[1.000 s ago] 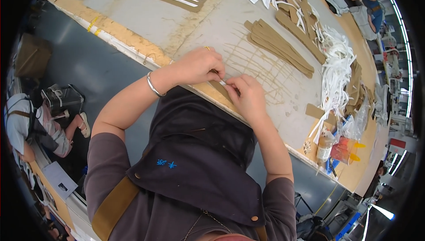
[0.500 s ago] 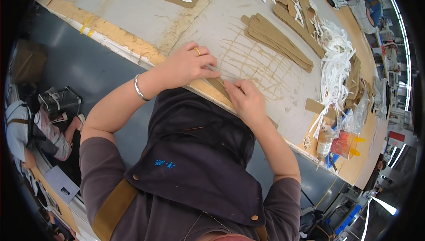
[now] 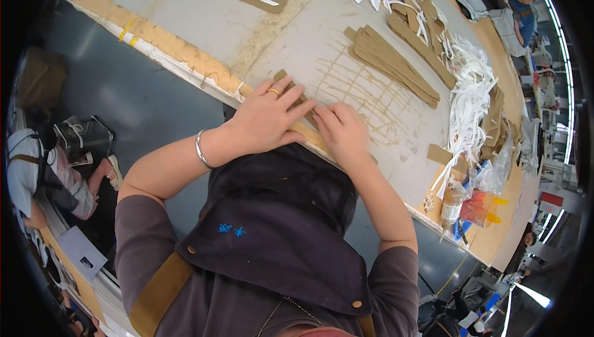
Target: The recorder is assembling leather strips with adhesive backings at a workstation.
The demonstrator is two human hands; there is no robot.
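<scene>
1. Here, left hand [image 3: 267, 122] lies flat, fingers spread, pressing a brown strip [image 3: 291, 93] onto the table [image 3: 291, 40] at its near edge.
2. Right hand [image 3: 342, 132] just beside it, fingertips curled down on the same strip; nothing clamped.
3. Far right: stack of brown strips [image 3: 396, 65], then a heap of white strips [image 3: 470, 89].
4. Near right edge: glue bottle [image 3: 451, 204].

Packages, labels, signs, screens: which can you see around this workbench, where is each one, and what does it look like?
Plastic bottle: right near edge of the table, upright, clear with a pale label band.
Clear plastic bags: beside the bottle, crumpled, see-through.
Orange and yellow packet: just right of the bottle, partly hidden.
Red sign: far right background, small rectangle.
No screens visible.
</scene>
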